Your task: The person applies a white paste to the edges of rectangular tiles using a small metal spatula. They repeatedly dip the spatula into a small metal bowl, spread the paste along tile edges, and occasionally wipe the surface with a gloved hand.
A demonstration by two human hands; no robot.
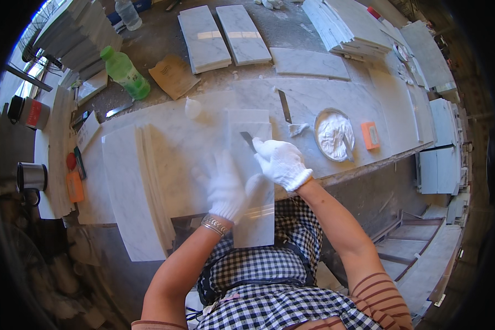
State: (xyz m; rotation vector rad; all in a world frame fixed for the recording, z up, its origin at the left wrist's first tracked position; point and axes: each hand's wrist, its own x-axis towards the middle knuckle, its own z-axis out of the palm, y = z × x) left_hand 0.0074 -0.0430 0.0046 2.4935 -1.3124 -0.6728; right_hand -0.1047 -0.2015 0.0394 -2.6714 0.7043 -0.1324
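Observation:
A white-gloved hand, my right hand [282, 163], is closed around a dark flat scraper blade [248, 141], whose end sticks out past the fingers. It is held over a long white-grey marble tile [253, 220] that overhangs the table's near edge. My left hand [221, 184], also gloved, is smeared by motion. Its fingers look spread, beside and partly over the tile's left edge, and no object shows in it. Right of my hands stand a round bowl of white paste [331, 132] with a spatula [347, 147] in it, and a second dark blade [284, 105].
A stack of marble tiles [132, 187] leans out over the near edge at left. Farther off are a green bottle [125, 74], brown sandpaper [173, 76] and more tile stacks [203, 41]. An orange box [370, 135] sits right of the bowl; a metal mug [32, 177] stands far left.

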